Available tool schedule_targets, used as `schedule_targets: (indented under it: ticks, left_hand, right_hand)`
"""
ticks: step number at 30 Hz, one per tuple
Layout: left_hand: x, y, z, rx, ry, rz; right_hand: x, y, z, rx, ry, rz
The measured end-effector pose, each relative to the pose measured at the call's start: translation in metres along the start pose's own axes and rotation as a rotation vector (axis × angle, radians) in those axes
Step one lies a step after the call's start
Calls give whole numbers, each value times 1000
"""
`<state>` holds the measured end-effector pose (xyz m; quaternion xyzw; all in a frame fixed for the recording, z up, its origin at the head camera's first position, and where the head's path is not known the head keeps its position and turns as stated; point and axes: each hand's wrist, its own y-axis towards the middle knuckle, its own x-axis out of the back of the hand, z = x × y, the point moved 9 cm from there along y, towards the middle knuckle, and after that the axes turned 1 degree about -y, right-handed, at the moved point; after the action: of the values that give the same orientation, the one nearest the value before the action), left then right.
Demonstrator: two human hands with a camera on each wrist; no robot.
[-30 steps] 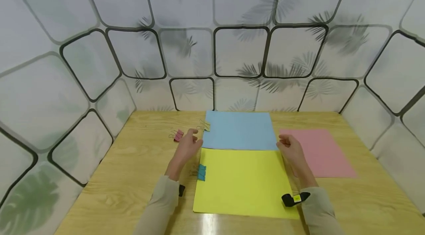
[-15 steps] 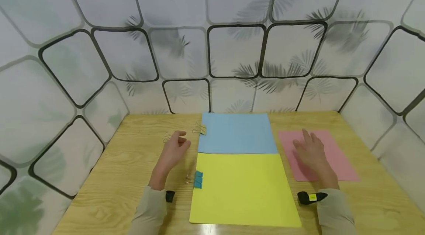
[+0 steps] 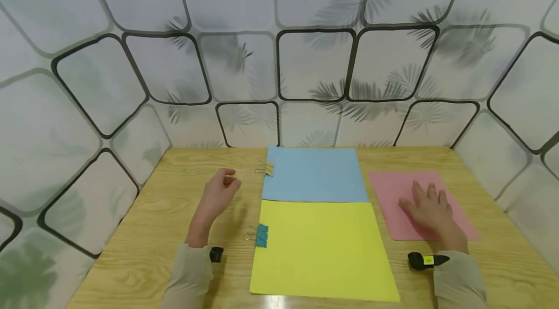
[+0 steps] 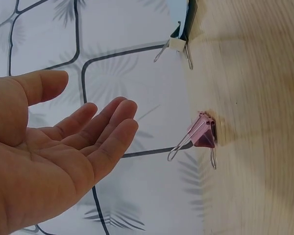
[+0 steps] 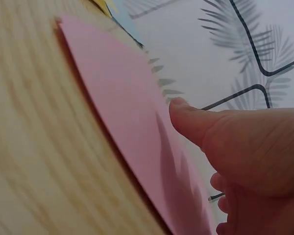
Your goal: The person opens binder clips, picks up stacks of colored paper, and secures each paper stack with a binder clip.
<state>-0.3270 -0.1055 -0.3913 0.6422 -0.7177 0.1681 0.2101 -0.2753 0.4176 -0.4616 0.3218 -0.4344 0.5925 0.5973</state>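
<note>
My right hand (image 3: 430, 209), fingers spread, is over the pink paper (image 3: 386, 187) on the right. In the right wrist view, a gap shows between the thumb and the pink sheet. My left hand (image 3: 218, 190) hovers above the wood left of the papers, loosely curled and holding nothing. A pink binder clip (image 4: 204, 132) stands on the table beyond its fingers in the left wrist view; in the head view this hand hides it. Blue paper (image 3: 314, 173) bears a yellow binder clip (image 3: 268, 169) on its left edge. Nearer, yellow paper (image 3: 323, 251) bears a teal binder clip (image 3: 262, 235).
The wooden table (image 3: 144, 231) runs back to a patterned wall covering (image 3: 314, 66) that also closes off both sides. Blue and yellow papers lie one behind the other in the middle, their facing edges meeting. Each wrist carries a small black camera mount (image 3: 421, 260).
My right hand has left the right edge of the blue and yellow papers and moved right, over the pink paper, its fingers spreading. My left hand has drawn back leftward, away from the blue paper.
</note>
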Motion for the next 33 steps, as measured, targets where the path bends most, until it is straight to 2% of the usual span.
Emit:
schedule_targets:
  ticks: [10,16,22,27,33]
  left_hand:
    - [2,-3,3,20,-8,2]
    - [13,-1,7,27,-11,-16]
    - [25,7,13,73,24,-56]
    - [29,14,21,109,78,-55]
    - [34,27,27,117,138,-56]
  right_hand:
    - [-8,-13,-6,-24,-33,59]
    - [-10,-12,-8,-23,-20,64]
    - [-6,-7,-5,-13,-25,50]
    - [-7,-5,0,-4,-16,55]
    - [-10,-3,-1,-7,14,60]
